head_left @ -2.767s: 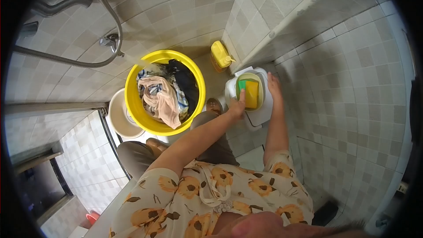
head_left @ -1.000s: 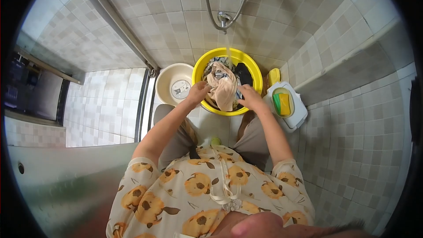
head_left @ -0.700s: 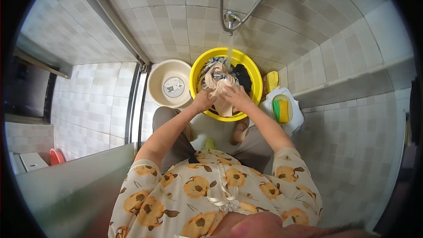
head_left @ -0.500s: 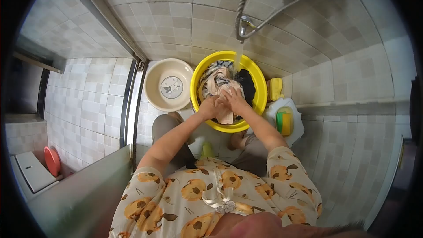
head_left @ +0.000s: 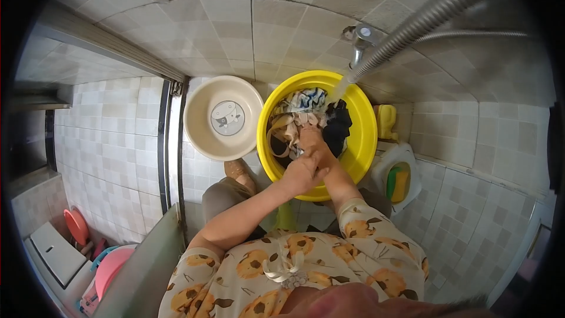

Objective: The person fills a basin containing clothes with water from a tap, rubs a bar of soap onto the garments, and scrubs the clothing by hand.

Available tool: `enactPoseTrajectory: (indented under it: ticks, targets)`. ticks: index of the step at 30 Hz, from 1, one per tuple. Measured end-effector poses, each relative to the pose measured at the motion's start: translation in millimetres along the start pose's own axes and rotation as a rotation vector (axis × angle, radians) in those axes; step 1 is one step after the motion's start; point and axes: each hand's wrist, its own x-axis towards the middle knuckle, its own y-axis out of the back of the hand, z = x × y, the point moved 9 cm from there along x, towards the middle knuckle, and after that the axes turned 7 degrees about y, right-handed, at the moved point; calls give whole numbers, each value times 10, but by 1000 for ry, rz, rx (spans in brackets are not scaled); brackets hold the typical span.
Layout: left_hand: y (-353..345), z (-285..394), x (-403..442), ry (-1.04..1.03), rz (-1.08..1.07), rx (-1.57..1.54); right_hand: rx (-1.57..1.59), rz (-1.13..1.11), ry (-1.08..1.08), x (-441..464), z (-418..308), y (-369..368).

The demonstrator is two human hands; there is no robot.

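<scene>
A yellow basin holds wet clothes, with water running in from above. My right hand reaches down into it, its fingers sunk into a beige garment and partly hidden by the folds. Across my right wrist lies my left hand, fingers curled round it above the basin's near rim. Behind the beige garment is a white and blue patterned cloth. A black garment lies just right of my right hand.
A cream basin with a cow picture stands left. On the right are a yellow bottle and a white container holding a green and yellow sponge. A metal shower hose hangs near the tap.
My left hand has left the beige garment and moved back onto my right wrist. My right hand stays in the clothes. The view has shifted, and the hose now slants across the upper right.
</scene>
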Motion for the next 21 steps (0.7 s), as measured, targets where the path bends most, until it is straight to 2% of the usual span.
enactPoseTrajectory:
  ticks: [2,3,4,6,7,8,10,11,12,18,21]
  targets:
    - [-19,28,-10,6,-58,20,9,-46,-64,52,36,10]
    - [-14,17,-3,28,-71,27,-11,74,-122,106,75,75]
    - [-5,8,-11,50,-83,37,-10,69,-118,163,75,46]
    - [70,25,7,66,-67,42,-34,240,-342,201,269,184]
    - [103,22,17,75,-54,43,15,353,-341,151,291,347]
    - [106,-2,21,80,-52,39,13,347,-338,97,275,404]
    - [62,-49,69,85,-80,106,285,120,-546,-71,502,263]
    - [71,-44,82,78,-71,96,336,101,-463,163,841,-388]
    - [72,-36,89,61,-66,123,441,60,-489,45,903,-411]
    - [200,80,47,73,-63,96,1303,36,-665,-865,787,-342]
    - [195,54,61,71,-80,123,1445,38,-650,-967,749,-309]
